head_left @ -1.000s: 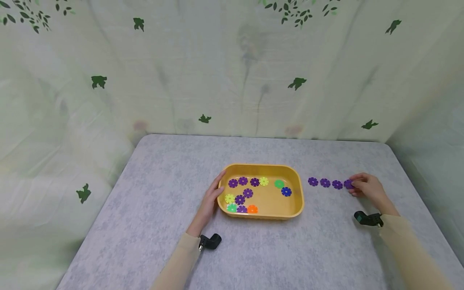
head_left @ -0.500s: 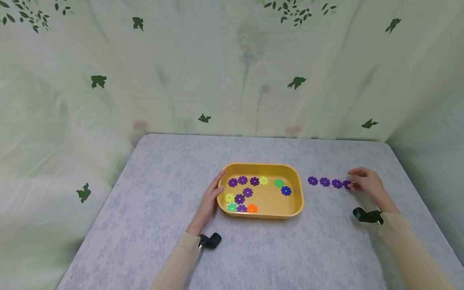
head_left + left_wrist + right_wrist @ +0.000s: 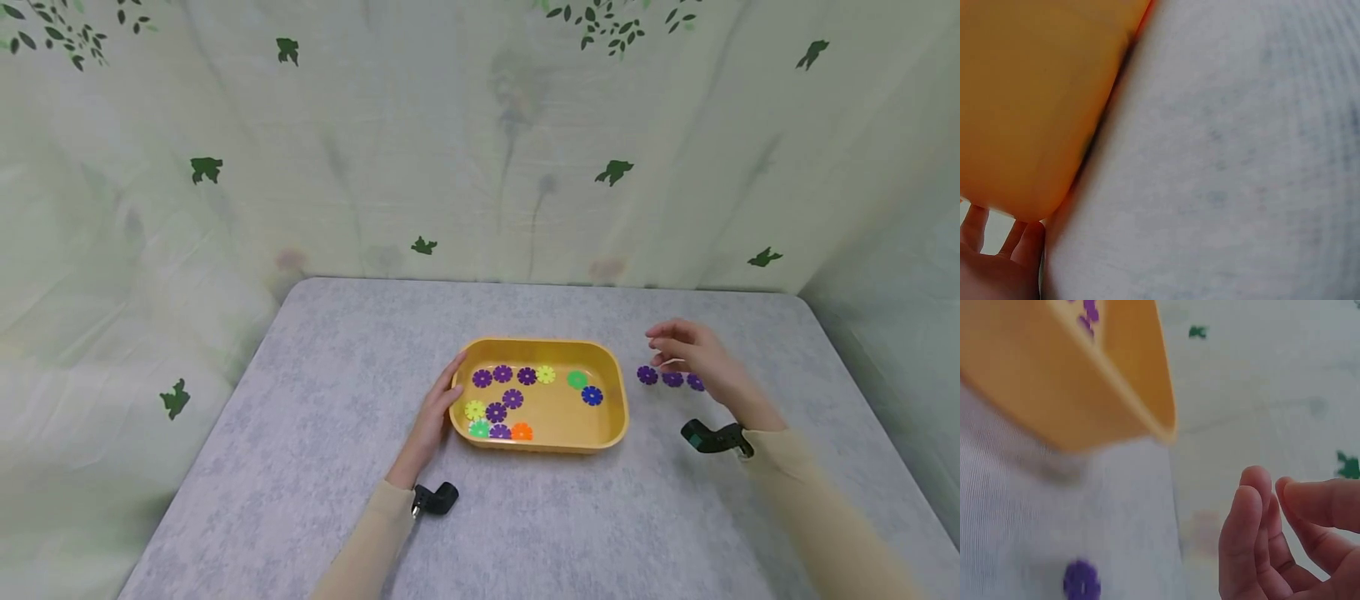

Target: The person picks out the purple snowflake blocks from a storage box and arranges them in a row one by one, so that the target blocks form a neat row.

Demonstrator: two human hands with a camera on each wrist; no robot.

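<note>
My left hand (image 3: 432,412) holds the left side of a yellow plastic tray (image 3: 577,444), thumb at the rim and fingers along the outer wall; the left wrist view shows fingers (image 3: 1025,244) against the tray wall. Inside lie flower-shaped plastic discs: several purple, such as one purple disc (image 3: 513,398), plus yellow, green, blue and orange ones. Right of the tray, purple discs (image 3: 647,375) lie in a row on the table. Over that row hovers my right hand (image 3: 701,358), fingers relaxed and holding nothing, hiding the row's right end. In the right wrist view its thumb and fingertips are close together.
A grey mottled table (image 3: 337,358) carries everything. Behind it hangs a pale curtain (image 3: 450,150) with green leaf and bird shapes, which also closes off both sides. Each wrist wears a small black camera (image 3: 437,499).
My right hand has let go of the purple disc at the row's right end, lifted and moved left over the row toward the tray. The left hand and tray have stayed put.
</note>
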